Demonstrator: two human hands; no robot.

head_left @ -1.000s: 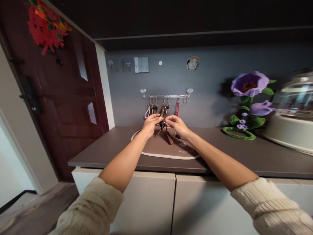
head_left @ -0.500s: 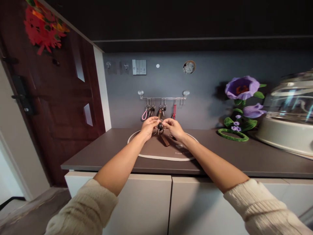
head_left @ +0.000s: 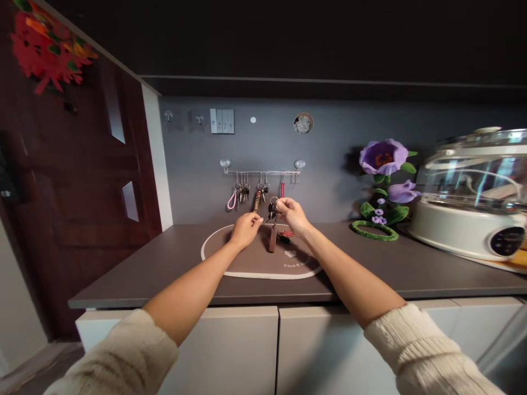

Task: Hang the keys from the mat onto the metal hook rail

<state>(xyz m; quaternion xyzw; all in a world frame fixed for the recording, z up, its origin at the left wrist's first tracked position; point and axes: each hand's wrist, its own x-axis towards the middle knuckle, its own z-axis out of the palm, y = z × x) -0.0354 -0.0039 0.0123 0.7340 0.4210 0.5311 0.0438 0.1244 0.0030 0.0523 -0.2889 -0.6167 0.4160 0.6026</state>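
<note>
My right hand (head_left: 293,215) pinches the metal key ring (head_left: 274,201) of a bunch of keys, held above the mat. From the bunch hangs a brown strap-like fob (head_left: 273,240), its lower end over the mat. My left hand (head_left: 246,229) is closed at the fingertips, just left of the bunch, on what looks like a thin key (head_left: 267,220); the detail is small. Beneath both hands lies a brown oval mat (head_left: 242,264) with a pale rim. A red and dark item (head_left: 286,235) rests on it, partly behind my right hand.
On the back wall a clear hook rail (head_left: 263,172) carries several key bunches, a pink loop (head_left: 231,201) and a red strap (head_left: 282,190). Right of the mat stand a purple fabric flower (head_left: 383,158) and a white appliance (head_left: 453,227) with a transparent cover. A door (head_left: 90,219) is at left.
My left hand has come down and left, away from the ring. The bunch stays in my right hand, its fob now hanging straighter. The view has shifted right.
</note>
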